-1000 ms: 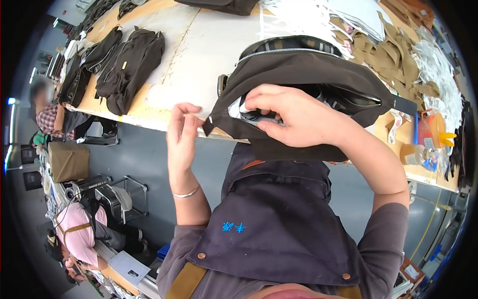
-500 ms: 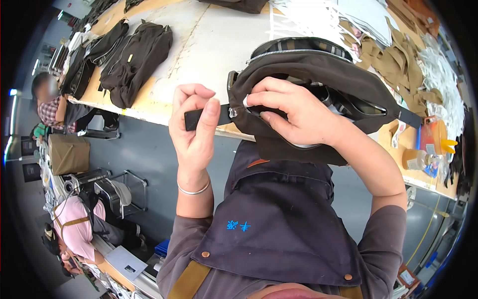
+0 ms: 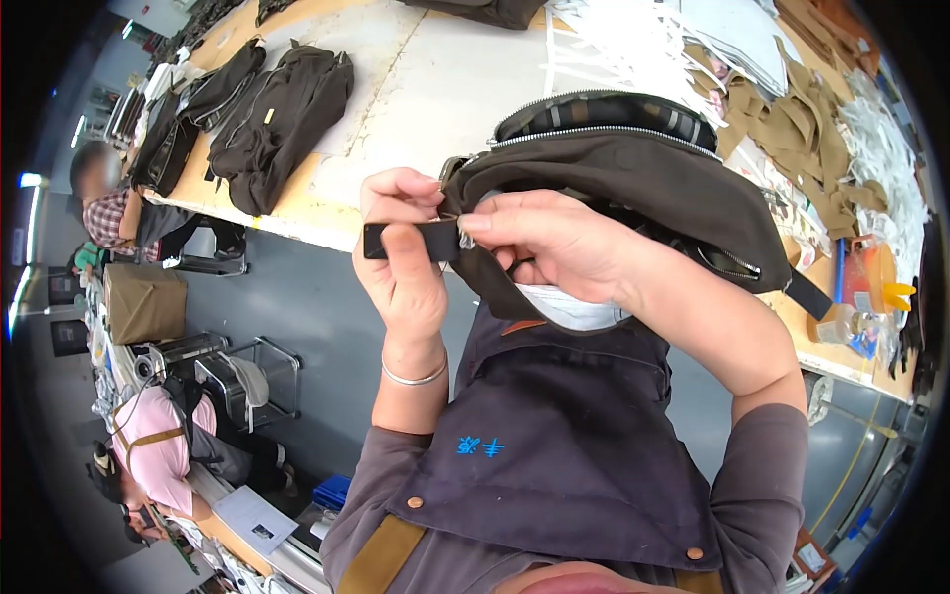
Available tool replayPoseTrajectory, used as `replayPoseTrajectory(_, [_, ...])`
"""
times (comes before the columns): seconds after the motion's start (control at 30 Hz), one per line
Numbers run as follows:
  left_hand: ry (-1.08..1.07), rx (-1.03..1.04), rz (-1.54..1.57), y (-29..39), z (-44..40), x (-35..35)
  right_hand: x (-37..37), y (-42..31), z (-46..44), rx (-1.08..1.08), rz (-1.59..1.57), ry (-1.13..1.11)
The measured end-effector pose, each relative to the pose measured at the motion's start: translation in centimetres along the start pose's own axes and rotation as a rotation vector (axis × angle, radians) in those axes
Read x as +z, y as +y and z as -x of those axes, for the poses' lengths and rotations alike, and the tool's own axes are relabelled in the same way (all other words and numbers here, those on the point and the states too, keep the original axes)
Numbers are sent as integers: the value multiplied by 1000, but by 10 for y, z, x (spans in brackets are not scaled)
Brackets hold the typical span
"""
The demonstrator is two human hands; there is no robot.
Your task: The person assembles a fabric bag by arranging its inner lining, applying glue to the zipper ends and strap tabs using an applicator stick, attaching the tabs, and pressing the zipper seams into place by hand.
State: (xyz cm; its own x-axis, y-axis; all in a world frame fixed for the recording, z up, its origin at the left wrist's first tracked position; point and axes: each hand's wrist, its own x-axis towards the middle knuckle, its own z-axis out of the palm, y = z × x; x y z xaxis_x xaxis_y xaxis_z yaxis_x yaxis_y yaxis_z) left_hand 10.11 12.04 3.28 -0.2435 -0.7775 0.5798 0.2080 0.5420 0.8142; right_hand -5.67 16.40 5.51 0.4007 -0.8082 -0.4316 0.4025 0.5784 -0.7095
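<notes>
A dark brown bag with open zippers and a plaid lining lies at the table edge, close to my body. My left hand pinches a short black strap at the bag's left end, thumb lying along it. At the strap's root, my right hand has thumb and forefinger closed on the bag's corner, its other fingers curled inside the opening. White lining shows below that hand. Another black strap sticks out at the bag's right end.
More dark bags lie on the table at the left. Brown fabric pieces and white strips cover the right back. Bottles stand near the right edge. Two people sit at the left, near a cardboard box.
My right hand has shifted left from inside the opening to the corner beside the strap. The strap has turned to lie flatter under my left thumb. The bag's front has dropped, showing more white lining.
</notes>
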Motion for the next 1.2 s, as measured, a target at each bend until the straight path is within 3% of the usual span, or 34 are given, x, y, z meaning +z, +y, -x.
replayPoseTrajectory(0.07, [36, 35, 101, -8, 2, -3, -2, 4, 2, -78, -22, -49])
replayPoseTrajectory(0.2, [13, -112, 371, -40, 7, -4, 0, 10, 1, -118, -112, -44])
replayPoseTrajectory(0.23, [55, -188, 337, -46, 9, -3, 0, 12, 0, -128, -107, -45])
replayPoseTrajectory(0.37, [-58, -100, 197, -53, -2, -2, 5, 14, -2, -162, -198, -131])
replayPoseTrajectory(0.47, [-87, -216, 215, -64, -7, -5, 2, 23, -7, -174, -211, -188])
replayPoseTrajectory(0.53, [-129, -36, 3, -67, -6, 6, -3, 29, -10, -167, -209, -221])
replayPoseTrajectory(0.6, [-117, 99, 1, -72, -9, 10, -7, 33, -12, -157, -195, -254])
replayPoseTrajectory(0.7, [-43, 94, 9, -79, -6, 6, -14, 37, -13, -179, -230, -341])
replayPoseTrajectory(0.93, [177, -109, 96, -81, -4, 13, -17, 42, -18, -248, -165, -297])
replayPoseTrajectory(1.2, [149, -16, 58, -83, 0, 9, -25, 40, -9, -236, -247, -390])
